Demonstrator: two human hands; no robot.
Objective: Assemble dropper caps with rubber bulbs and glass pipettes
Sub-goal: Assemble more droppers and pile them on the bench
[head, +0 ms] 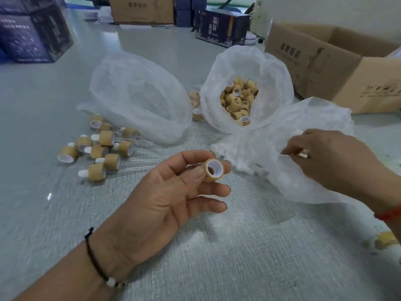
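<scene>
a dropper cap (213, 169), bamboo-coloured with a white lining, sits near the middle of the view, pinched between the thumb and fingertips of the left hand (171, 198); its open end faces the camera, and nothing is fitted in it; the left palm is turned up above the table (195, 257), and a dark cord bracelet (97, 266) circles that wrist; the right hand (329, 161) reaches over the nearest plastic bag (303, 170), its fingers curled and pinching a small white rubber bulb (303, 154) at the fingertips; more white bulbs show through the thin film of this bag; a red cord (388, 215) lies around the right wrist; behind, a second bag (245, 90) stands open and holds a heap of loose bamboo caps; to its left a third bag (138, 96) lies slumped, its contents too faint to tell; in front of that bag, a cluster of assembled droppers (102, 148) lies on the table, each with a white bulb at one end of the cap and a clear glass pipette at the other; an open cardboard box (325, 61) stands at the far right; dark blue printed cartons (32, 33) sit at the far left, and another (221, 27) at the back.
</scene>
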